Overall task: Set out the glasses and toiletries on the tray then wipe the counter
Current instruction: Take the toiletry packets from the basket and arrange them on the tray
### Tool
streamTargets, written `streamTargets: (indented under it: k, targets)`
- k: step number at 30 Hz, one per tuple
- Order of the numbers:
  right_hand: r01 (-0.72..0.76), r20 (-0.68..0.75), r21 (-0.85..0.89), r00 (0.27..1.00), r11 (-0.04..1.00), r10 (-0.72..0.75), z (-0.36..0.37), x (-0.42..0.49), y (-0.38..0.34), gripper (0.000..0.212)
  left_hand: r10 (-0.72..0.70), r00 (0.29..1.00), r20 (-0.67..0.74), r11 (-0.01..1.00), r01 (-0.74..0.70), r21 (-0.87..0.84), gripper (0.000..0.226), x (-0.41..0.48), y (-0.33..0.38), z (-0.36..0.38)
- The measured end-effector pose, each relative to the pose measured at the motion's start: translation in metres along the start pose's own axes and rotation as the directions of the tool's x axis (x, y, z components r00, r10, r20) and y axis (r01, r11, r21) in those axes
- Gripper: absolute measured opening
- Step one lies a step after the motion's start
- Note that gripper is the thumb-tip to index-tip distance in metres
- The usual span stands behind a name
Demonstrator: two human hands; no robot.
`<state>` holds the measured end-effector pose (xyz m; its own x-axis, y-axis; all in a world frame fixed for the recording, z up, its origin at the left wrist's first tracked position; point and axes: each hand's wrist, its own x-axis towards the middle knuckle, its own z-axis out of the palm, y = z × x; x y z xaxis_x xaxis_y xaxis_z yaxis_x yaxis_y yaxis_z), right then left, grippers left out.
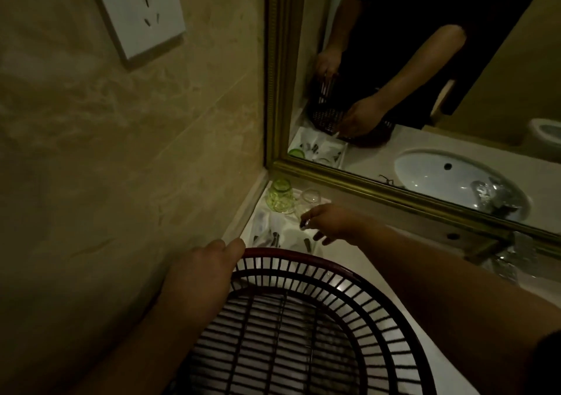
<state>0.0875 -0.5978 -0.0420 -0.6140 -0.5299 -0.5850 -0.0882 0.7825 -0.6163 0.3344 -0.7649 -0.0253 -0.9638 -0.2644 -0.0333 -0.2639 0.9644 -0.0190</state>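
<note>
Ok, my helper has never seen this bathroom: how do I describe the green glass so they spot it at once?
Find the gold-framed mirror and follow it down to its corner with the wall. A white tray lies there, with the green glass at its far end. The clear glass beside it lacks any tint; only this one is green.

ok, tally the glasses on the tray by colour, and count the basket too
green glass: 1
clear glass: 1
basket: 1
Total: 3
The toiletries on the tray are too dark and blurred to count.
</note>
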Motion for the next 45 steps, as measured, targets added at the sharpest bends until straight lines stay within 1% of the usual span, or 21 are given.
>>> streamTargets:
  k: [1,3,7,9,12,16,19,21,22,24,26,28,29,31,32,34,36,38,40,43,45]
  targets:
    - [-0.013,0.032,-0.022,0.999,1.0,0.014,0.002,0.009,0.005,0.028,-0.003,1.0,0.004,1.0,0.003,-0.018,0.03,0.001,0.0,0.001]
    - [-0.058,0.06,-0.008,0.996,0.998,0.058,0.006,0.025,0.014,0.029,-0.02,1.0,-0.006,0.998,0.02,-0.064,0.03,0.001,0.0,0.003]
    - [-0.132,0.086,0.008,0.988,0.991,0.131,0.018,0.053,0.028,0.038,0.044,0.993,-0.112,0.995,-0.053,-0.082,0.026,0.0,0.001,0.004]
    - [-0.154,0.111,0.038,0.983,0.987,0.149,0.023,0.062,0.034,0.036,0.018,0.996,-0.089,0.998,-0.023,-0.055,0.027,0.001,0.001,0.005]
    - [-0.161,0.134,0.026,0.979,0.987,0.157,0.028,0.071,0.042,0.037,-0.013,0.997,-0.082,0.999,0.01,-0.043,0.03,0.003,0.0,0.008]
    - [-0.156,0.153,-0.064,0.974,0.986,0.164,0.031,0.079,0.049,0.036,0.0,0.998,-0.062,1.0,-0.002,-0.031,0.036,0.004,0.0,0.009]
    - [-0.132,0.126,-0.139,0.981,0.981,0.149,0.03,0.082,0.049,0.039,-0.001,0.998,-0.059,0.999,-0.002,-0.044,0.035,0.004,-0.001,0.009]
    - [-0.095,0.094,-0.265,0.988,0.96,0.123,0.028,0.084,0.05,0.043,-0.023,0.998,-0.052,0.998,0.02,-0.066,0.032,0.005,-0.001,0.007]
    - [-0.068,0.068,-0.357,0.993,0.932,0.098,0.027,0.085,0.051,0.045,-0.028,0.998,-0.056,0.997,0.024,-0.07,0.029,0.004,-0.001,0.007]
    - [0.003,0.022,-0.539,1.0,0.842,0.011,0.026,0.089,0.051,0.047,-0.028,0.998,-0.063,0.996,0.022,-0.087,0.025,0.003,0.0,0.005]
    - [0.069,0.037,-0.665,0.998,0.743,-0.059,0.027,0.092,0.046,0.054,-0.011,0.997,-0.071,0.995,0.004,-0.104,0.026,0.002,0.002,0.003]
    - [0.182,0.118,-0.766,0.983,0.616,-0.144,0.032,0.095,0.038,0.062,-0.003,0.997,-0.082,0.995,-0.005,-0.096,0.026,0.002,0.002,0.003]
    - [0.263,0.182,-0.806,0.963,0.531,-0.201,0.038,0.096,0.033,0.066,-0.004,0.996,-0.085,0.996,-0.003,-0.089,0.026,0.002,0.001,0.003]
    - [0.419,0.33,-0.841,0.898,0.343,-0.29,0.053,0.098,0.026,0.071,-0.014,0.997,-0.076,0.997,0.008,-0.073,0.028,0.002,0.001,0.004]
    - [0.47,0.391,-0.837,0.873,0.282,-0.292,0.06,0.098,0.024,0.071,-0.016,0.997,-0.072,0.998,0.011,-0.063,0.03,0.002,0.001,0.004]
    - [0.505,0.456,-0.829,0.859,0.241,-0.234,0.07,0.103,0.024,0.071,-0.014,0.998,-0.064,0.998,0.011,-0.062,0.031,0.002,0.002,0.003]
    - [0.474,0.449,-0.854,0.879,0.214,-0.158,0.071,0.106,0.025,0.073,-0.012,0.998,-0.056,0.998,0.009,-0.057,0.029,0.001,0.002,0.001]
    - [0.441,0.421,-0.878,0.897,0.186,-0.137,0.066,0.107,0.026,0.068,-0.002,0.998,-0.064,0.999,-0.002,-0.054,0.027,0.002,0.002,0.0]
    - [0.425,0.401,-0.886,0.903,0.183,-0.156,0.063,0.106,0.025,0.063,-0.002,0.998,-0.057,0.998,-0.001,-0.059,0.026,0.002,0.002,-0.001]
    - [0.441,0.412,-0.884,0.892,0.158,-0.183,0.065,0.108,0.019,0.058,-0.022,0.999,-0.048,0.996,0.018,-0.085,0.022,0.002,0.0,0.002]
    - [0.46,0.421,-0.878,0.873,0.131,-0.248,0.069,0.111,0.015,0.054,-0.027,0.999,-0.042,0.993,0.022,-0.112,0.02,0.004,0.0,0.002]
